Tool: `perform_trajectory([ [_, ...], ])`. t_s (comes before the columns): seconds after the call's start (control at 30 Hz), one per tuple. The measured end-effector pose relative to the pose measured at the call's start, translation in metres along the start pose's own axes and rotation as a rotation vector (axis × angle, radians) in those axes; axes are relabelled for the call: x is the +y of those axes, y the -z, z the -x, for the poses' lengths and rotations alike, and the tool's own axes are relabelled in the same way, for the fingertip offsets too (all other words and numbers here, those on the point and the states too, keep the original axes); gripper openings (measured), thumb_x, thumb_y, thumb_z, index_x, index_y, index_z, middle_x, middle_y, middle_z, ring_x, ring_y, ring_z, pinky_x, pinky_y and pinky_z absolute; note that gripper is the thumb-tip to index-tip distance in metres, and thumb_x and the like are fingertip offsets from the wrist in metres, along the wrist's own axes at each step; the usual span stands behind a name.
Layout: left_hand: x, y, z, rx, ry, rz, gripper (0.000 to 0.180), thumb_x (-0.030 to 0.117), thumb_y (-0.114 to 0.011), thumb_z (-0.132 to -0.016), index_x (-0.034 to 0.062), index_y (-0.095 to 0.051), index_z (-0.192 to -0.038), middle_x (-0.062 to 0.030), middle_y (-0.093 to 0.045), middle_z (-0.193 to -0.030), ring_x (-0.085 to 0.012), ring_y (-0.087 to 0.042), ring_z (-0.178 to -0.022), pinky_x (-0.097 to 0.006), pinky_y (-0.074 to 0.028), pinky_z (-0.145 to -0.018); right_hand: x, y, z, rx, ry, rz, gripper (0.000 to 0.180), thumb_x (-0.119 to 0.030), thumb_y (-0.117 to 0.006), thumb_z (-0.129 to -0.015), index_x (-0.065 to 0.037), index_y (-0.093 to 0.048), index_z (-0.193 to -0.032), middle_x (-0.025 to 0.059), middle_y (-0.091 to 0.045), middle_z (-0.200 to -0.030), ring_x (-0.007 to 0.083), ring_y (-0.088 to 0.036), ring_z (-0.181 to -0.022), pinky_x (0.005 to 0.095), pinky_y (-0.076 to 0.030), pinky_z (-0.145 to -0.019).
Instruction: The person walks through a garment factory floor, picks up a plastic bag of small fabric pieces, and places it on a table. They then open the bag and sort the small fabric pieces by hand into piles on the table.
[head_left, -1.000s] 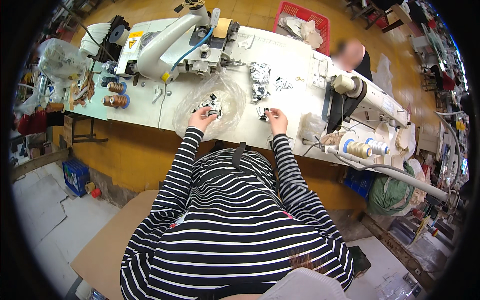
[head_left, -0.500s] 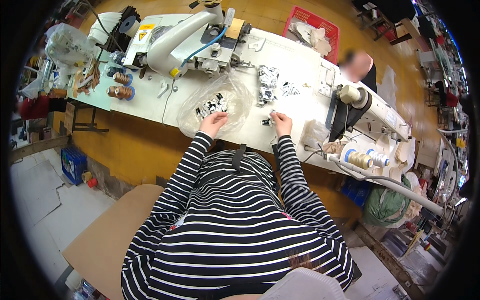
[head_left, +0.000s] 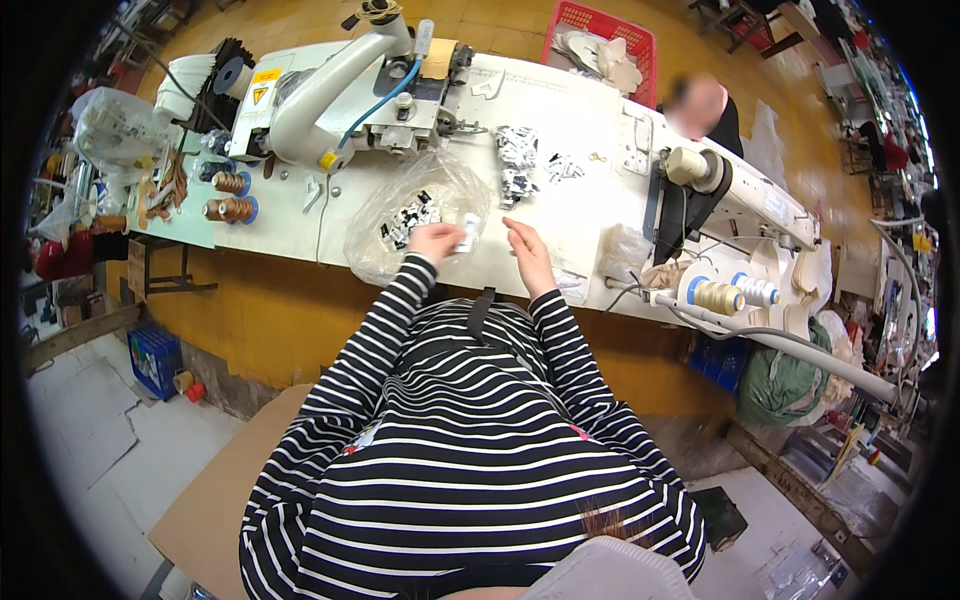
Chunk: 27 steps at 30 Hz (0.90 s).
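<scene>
My left hand (head_left: 437, 241) is closed on a small white piece (head_left: 467, 234), pinched at the fingertips over the near edge of a clear plastic bag (head_left: 370, 225). The piece is too small to tell its kind. Inside the open bag lies a heap of small black-and-white pieces (head_left: 408, 217). My right hand (head_left: 529, 258) is open beside it, fingers stretched out and apart, holding nothing. Beyond that hand, bundled black-and-white pieces (head_left: 517, 150) lie on the white table (head_left: 580, 110), with a few loose ones (head_left: 565, 167) to their right.
A sewing machine (head_left: 310, 110) stands at the back left, near brown thread spools (head_left: 232, 209). On the right are another machine (head_left: 750, 195) and thread cones (head_left: 717, 296). A red basket (head_left: 650, 60) stands beyond the table, near a person (head_left: 705, 105).
My right hand has opened and moved left, nearer my left hand; the black-and-white piece formerly by it is gone from there. A white piece now shows in my left fingertips. The view has shifted slightly.
</scene>
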<state>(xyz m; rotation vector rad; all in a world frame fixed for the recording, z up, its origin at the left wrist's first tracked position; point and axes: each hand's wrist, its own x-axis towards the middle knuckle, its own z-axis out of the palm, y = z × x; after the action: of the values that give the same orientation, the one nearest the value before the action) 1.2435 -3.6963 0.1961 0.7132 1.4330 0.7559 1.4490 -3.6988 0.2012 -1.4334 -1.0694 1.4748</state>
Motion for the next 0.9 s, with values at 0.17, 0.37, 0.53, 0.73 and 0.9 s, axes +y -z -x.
perform_trajectory([
  [0.17, -0.028, 0.081, -0.001, 0.237, -0.158, -0.864, 0.046, 0.032, -0.067, -0.074, 0.0029, -0.060, -0.109, -0.0206, -0.061, -0.104, -0.0313, -0.059, -0.098, -0.037, -0.045, -0.087, 0.038, 0.035, -0.024, 0.213, 0.034, 0.537, 0.023, -0.013, -0.064, -0.077, -0.005, -0.063, -0.099, 0.0091, -0.057, -0.098, 0.0220, -0.057, -0.082, 0.0329, -0.047, -0.074],
  [0.37, -0.019, 0.068, 0.005, 0.119, -0.140, -0.452, 0.038, 0.020, -0.064, -0.081, 0.0002, -0.057, -0.112, -0.0142, -0.064, -0.103, -0.0210, -0.061, -0.095, -0.030, -0.047, -0.083, 0.067, 0.035, -0.036, 0.076, 0.069, 0.816, 0.015, -0.011, -0.066, -0.072, -0.007, -0.066, -0.087, 0.0100, -0.057, -0.083, 0.0316, -0.056, -0.079, 0.0390, -0.046, -0.072],
  [0.53, 0.006, 0.027, 0.016, -0.080, -0.184, -0.262, 0.029, 0.015, -0.059, -0.086, 0.0000, -0.058, -0.111, -0.0079, -0.063, -0.104, -0.0140, -0.058, -0.096, -0.025, -0.044, -0.087, 0.034, 0.030, -0.027, 0.054, -0.368, -0.091, 0.014, -0.009, -0.066, -0.080, 0.003, -0.063, -0.086, 0.0057, -0.063, -0.078, 0.0112, -0.057, -0.064, 0.0235, -0.049, -0.061],
  [0.73, 0.028, -0.026, 0.027, -0.190, 0.047, 0.006, 0.035, 0.020, -0.063, -0.085, 0.0068, -0.056, -0.116, -0.0016, -0.062, -0.100, -0.0103, -0.057, -0.094, -0.026, -0.047, -0.081, -0.020, 0.005, -0.002, -0.168, -0.385, -0.411, 0.017, -0.007, -0.065, -0.081, 0.002, -0.063, -0.096, 0.0045, -0.064, -0.080, 0.0089, -0.056, -0.062, 0.0201, -0.047, -0.059],
  [0.9, 0.026, -0.025, 0.019, -0.099, -0.033, 0.118, 0.018, 0.010, -0.067, -0.080, -0.0004, -0.063, -0.094, -0.0025, -0.063, -0.080, -0.0081, -0.059, -0.069, -0.018, -0.049, -0.062, -0.034, -0.007, 0.006, -0.267, -0.338, -0.310, 0.020, -0.006, -0.065, -0.080, 0.005, -0.063, -0.096, 0.0077, -0.065, -0.083, 0.0103, -0.058, -0.065, 0.0202, -0.048, -0.060],
])
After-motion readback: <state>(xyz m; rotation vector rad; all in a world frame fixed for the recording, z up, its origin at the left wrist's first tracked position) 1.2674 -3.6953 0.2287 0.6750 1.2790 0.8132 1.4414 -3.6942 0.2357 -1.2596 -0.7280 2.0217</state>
